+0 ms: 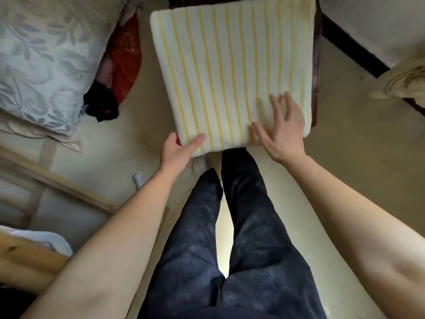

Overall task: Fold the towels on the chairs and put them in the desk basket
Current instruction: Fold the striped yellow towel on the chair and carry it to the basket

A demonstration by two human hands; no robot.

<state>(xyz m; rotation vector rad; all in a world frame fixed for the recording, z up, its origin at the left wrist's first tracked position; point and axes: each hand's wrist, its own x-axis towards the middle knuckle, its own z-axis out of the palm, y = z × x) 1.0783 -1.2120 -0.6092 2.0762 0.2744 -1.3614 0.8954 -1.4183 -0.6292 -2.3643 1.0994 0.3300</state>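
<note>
A white towel with thin yellow stripes [230, 65] lies folded flat over a dark wooden chair [318, 65], covering nearly the whole seat. My left hand [178, 149] grips the towel's near left corner, thumb on top and fingers underneath. My right hand [281, 130] rests flat on the towel near its front right corner, fingers spread apart. No basket is in view.
A bed with a pale leaf-patterned pillow [43, 61] fills the left side, with red and black cloth [115, 84] bunched beside it. A light wooden frame [57, 180] runs along the floor at lower left. A beige bundle [404, 84] sits at the right edge. My dark-trousered legs stand just before the chair.
</note>
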